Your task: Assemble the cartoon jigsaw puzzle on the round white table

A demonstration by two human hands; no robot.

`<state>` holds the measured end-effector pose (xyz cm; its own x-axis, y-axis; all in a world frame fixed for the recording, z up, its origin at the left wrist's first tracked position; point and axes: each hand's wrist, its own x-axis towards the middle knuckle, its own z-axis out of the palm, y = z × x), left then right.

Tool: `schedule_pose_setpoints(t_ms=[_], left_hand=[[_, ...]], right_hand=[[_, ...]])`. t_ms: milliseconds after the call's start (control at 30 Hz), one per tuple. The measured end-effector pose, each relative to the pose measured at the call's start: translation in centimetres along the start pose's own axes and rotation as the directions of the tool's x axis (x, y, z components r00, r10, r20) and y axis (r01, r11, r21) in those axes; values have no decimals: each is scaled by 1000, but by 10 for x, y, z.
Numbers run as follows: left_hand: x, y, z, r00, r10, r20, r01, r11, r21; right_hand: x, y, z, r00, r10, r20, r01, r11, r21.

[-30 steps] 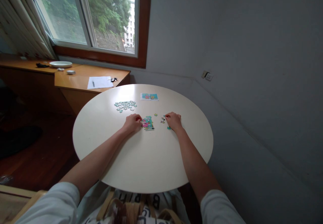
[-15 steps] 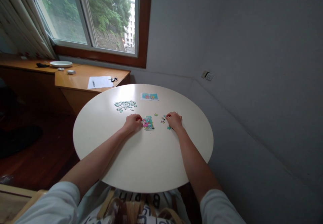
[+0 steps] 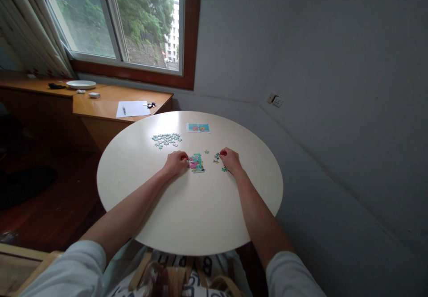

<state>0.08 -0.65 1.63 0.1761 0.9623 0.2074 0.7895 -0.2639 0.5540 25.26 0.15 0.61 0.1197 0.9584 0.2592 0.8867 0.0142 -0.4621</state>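
A partly joined jigsaw puzzle [image 3: 197, 163] in pink, teal and yellow lies on the round white table [image 3: 187, 216]. My left hand [image 3: 176, 162] rests at its left edge with curled fingers; whatever is between them is hidden. To the right, my right hand [image 3: 230, 158] has thumb and fingers closed together over a few loose puzzle pieces [image 3: 216, 161]. I cannot make out what its fingertips hold. One teal piece [image 3: 224, 169] lies just under that hand, and a yellowish piece [image 3: 206, 151] sits alone between the hands.
A spread of puzzle pieces [image 3: 166, 139] lies at the back left of the table. Behind the puzzle is a small picture sheet [image 3: 198, 128]. Beyond the table stands a wooden desk [image 3: 103, 96] with paper [image 3: 133, 109], keys [image 3: 151, 105] and a white plate [image 3: 80, 84]. A grey wall borders the right side.
My right hand has shifted very slightly up and left, baring a little more of the pieces beneath it. My left hand stays at the puzzle's edge.
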Motion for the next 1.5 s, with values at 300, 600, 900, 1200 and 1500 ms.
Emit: schedule_pose_setpoints(t_ms=[300,600,900,1200,1500], left_hand=[[0,0,1,1000,1,3,-1,1000,-13],[1,0,2,1000,1,12,-1,1000,7],[1,-3,3,1000,26,-11,-25,1000,11],[2,-5,5,997,42,-59,-45,998,-51],[1,-5,7,950,212,-228,-258,946,-197]], right_hand=[[1,5,5,1000,-25,1,25,991,129],[1,3,7,992,-88,-87,106,967,233],[2,-4,8,985,-71,-158,138,874,465],[0,-13,5,995,72,-71,0,701,713],[-13,-47,3,997,4,73,-64,529,846]])
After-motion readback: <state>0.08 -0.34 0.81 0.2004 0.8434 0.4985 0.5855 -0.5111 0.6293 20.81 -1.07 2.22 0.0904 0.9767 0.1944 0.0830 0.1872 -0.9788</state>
